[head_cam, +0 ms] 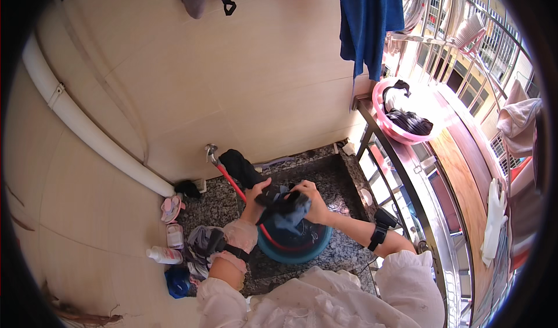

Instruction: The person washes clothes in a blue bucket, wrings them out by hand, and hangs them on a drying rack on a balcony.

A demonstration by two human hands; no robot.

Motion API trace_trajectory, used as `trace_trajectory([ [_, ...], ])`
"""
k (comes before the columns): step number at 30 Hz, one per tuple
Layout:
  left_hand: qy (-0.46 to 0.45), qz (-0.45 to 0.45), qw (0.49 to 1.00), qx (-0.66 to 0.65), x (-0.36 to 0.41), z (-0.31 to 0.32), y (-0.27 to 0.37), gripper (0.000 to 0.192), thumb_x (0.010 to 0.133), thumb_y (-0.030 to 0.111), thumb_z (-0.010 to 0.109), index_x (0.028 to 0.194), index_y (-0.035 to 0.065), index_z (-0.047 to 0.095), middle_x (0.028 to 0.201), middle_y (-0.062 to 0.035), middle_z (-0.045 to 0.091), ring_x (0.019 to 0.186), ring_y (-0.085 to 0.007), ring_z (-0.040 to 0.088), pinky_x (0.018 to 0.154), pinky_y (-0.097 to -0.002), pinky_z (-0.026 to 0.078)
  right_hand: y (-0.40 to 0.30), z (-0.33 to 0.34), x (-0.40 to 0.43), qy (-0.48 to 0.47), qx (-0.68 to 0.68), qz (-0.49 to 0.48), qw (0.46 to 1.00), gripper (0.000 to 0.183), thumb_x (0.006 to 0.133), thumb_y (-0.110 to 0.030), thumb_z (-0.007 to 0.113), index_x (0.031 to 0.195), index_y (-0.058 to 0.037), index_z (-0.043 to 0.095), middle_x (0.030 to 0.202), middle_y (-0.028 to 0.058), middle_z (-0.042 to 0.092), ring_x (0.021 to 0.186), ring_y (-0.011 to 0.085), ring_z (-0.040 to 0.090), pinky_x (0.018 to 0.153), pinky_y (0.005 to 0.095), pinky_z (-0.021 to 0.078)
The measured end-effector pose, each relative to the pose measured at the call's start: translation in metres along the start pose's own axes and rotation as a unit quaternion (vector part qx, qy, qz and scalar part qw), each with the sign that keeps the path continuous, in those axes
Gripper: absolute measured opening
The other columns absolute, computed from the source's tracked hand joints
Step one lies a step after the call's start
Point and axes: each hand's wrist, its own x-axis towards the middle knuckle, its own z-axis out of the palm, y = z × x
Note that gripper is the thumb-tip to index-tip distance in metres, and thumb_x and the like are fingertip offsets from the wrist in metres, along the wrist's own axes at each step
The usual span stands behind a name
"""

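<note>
Both hands grip a wet-looking dark blue and black garment (pixel 285 212) above a teal basin (pixel 301 258). My left hand (pixel 256 195) has hold of its left side, and my right hand (pixel 313 200) pinches its upper right. Blur and folds hide what kind of garment it is. The basin stands in a speckled stone sink (pixel 322 171). From a metal wall tap (pixel 212 153), a red hose (pixel 232 181) passes behind my left hand and down into the basin. A black cloth (pixel 239 167) hangs close by the tap, above my left hand.
At the left edge are a white bottle (pixel 165 255), a blue container (pixel 177 281) and a heap of grey clothes (pixel 198 249). A pink basin (pixel 394 132) of clothes rests on the right-hand ledge near metal railings. White gloves (pixel 494 223) hang farther right. Blue clothing (pixel 370 23) hangs overhead.
</note>
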Motion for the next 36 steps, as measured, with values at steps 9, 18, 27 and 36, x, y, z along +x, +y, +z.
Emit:
trace_trajectory([
  [9, 0.067, -0.04, 0.997, -0.011, -0.038, 0.039, 0.058, 0.067, 0.06, 0.01, 0.087, 0.117, -0.0069, 0.055, 0.111, -0.0155, 0.064, 0.1, -0.0275, 0.062, 0.088, -0.0331, 0.047, -0.026, 0.045, -0.026, -0.206, -0.28, -0.277, 0.896, 0.018, 0.069, -0.018, 0.064, 0.087, -0.0142, 0.067, 0.089, -0.0001, 0.053, 0.095, 0.0225, 0.049, 0.089, 0.0375, 0.0387],
  [18, 0.276, -0.085, 0.957, -0.028, -0.071, 0.067, 0.031, 0.094, 0.063, 0.011, 0.086, 0.139, -0.0108, 0.035, 0.136, -0.0254, 0.048, 0.125, -0.0345, 0.048, 0.106, -0.036, 0.035, 0.008, 0.133, -0.055, -0.4, -0.471, -0.299, 0.727, 0.018, 0.077, -0.025, 0.062, 0.088, -0.0169, 0.076, 0.113, -0.0009, 0.062, 0.113, 0.0219, 0.05, 0.094, 0.037, 0.0368],
  [27, 0.269, -0.136, 0.939, -0.168, -0.054, 0.048, -0.013, 0.084, 0.069, 0.013, 0.087, 0.138, -0.0017, 0.043, 0.135, -0.0123, 0.052, 0.123, -0.03, 0.049, 0.107, -0.0388, 0.034, 0.019, 0.122, -0.072, -0.45, -0.519, -0.286, 0.669, 0.023, 0.082, -0.026, 0.062, 0.097, -0.017, 0.077, 0.117, 0.0017, 0.06, 0.117, 0.0235, 0.047, 0.098, 0.0392, 0.0346],
  [36, 0.066, -0.056, 0.868, -0.489, -0.044, -0.009, -0.04, 0.035, 0.091, 0.023, 0.07, 0.119, 0.0056, 0.059, 0.119, -0.0083, 0.061, 0.113, -0.0243, 0.057, 0.101, -0.0399, 0.044, 0.0, 0.074, -0.089, -0.206, -0.258, -0.093, 0.939, 0.035, 0.083, -0.026, 0.061, 0.113, -0.0088, 0.067, 0.125, 0.01, 0.056, 0.123, 0.0279, 0.048, 0.109, 0.0435, 0.0357],
])
